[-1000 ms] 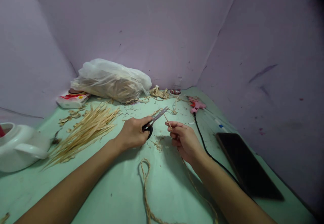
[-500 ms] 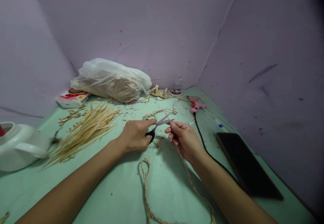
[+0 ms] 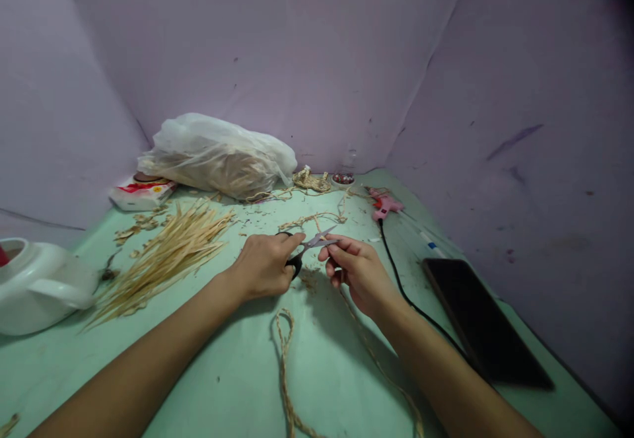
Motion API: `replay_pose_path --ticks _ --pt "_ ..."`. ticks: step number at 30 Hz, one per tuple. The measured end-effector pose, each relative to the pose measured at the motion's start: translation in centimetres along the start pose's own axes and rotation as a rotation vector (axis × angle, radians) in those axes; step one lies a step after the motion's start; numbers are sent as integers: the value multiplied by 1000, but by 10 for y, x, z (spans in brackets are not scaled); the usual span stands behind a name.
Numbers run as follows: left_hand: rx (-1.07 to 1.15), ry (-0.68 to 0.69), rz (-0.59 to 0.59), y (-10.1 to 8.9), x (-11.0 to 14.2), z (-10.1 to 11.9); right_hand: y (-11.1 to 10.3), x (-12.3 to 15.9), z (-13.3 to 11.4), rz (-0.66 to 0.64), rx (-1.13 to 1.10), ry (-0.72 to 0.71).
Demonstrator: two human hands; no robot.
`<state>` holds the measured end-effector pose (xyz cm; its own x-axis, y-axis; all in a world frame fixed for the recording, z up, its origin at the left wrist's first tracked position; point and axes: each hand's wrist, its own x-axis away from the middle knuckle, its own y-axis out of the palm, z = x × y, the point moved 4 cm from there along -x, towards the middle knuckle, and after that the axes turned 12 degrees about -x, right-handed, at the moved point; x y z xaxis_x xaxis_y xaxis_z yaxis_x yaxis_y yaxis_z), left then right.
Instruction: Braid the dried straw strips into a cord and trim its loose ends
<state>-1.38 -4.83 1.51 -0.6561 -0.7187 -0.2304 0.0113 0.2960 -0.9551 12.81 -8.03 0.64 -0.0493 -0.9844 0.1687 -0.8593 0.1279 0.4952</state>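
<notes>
In my left hand is a pair of black-handled scissors, its blades slightly apart and pointing right. My right hand pinches a thin braided cord close to the blade tips. From below that hand the cord hangs down and runs toward the near edge of the view. Another looped stretch of the cord lies on the green tabletop between my forearms. Exactly where the blades meet the cord is too small to make out.
At left lie dry straw strips beside a white watering-can-like pot. A plastic bag rests against the back wall, near a small woven piece and a bowl of beads. Right are a pink glue gun and a dark phone or tablet.
The scissor blades have opened a little wider. My right hand has shifted slightly left, its fingertips now closer to the blades, and the hanging cord has swung left with it.
</notes>
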Motion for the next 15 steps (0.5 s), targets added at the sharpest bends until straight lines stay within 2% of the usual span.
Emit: replay_pose_path --ticks 4,8,13,15 --pt "68 -5 -16 -1 0 1 0 0 -1 -16 64 -23" --pt "259 18 -57 -3 1 2 1 0 -1 -44 104 -27" --pt "475 34 -24 -3 0 2 1 0 -4 -18 15 -45" --pt "616 -8 14 0 -2 0 1 1 -3 -6 -21 -20"
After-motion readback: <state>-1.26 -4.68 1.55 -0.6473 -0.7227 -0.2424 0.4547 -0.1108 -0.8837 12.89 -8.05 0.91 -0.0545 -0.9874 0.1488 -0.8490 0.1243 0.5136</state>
